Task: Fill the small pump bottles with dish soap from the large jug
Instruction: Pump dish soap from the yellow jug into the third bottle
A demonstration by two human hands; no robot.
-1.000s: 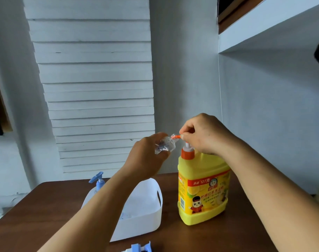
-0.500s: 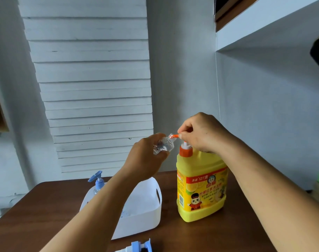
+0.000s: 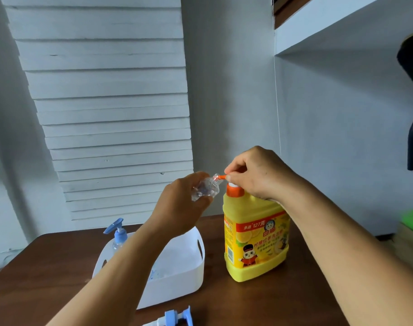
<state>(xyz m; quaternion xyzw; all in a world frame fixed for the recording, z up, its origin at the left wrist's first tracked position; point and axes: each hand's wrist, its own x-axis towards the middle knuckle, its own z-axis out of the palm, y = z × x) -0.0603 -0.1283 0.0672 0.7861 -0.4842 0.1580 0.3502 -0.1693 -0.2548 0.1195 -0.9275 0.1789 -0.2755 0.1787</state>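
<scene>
Yellow jug — upright on table, your right hand clenched on its orange pump; clear small bottle gripped tilted in your left hand, mouth at spout; white bin — one blue-pump bottle inside

Table: jug, bin, pump.

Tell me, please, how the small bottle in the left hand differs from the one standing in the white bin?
The held clear bottle is tilted, its open neck at the jug's orange spout; the bin bottle stands upright. The held bottle has no pump; the bin bottle wears a blue one. The left hand grips one; the other stands untouched. Both look clear.
</scene>
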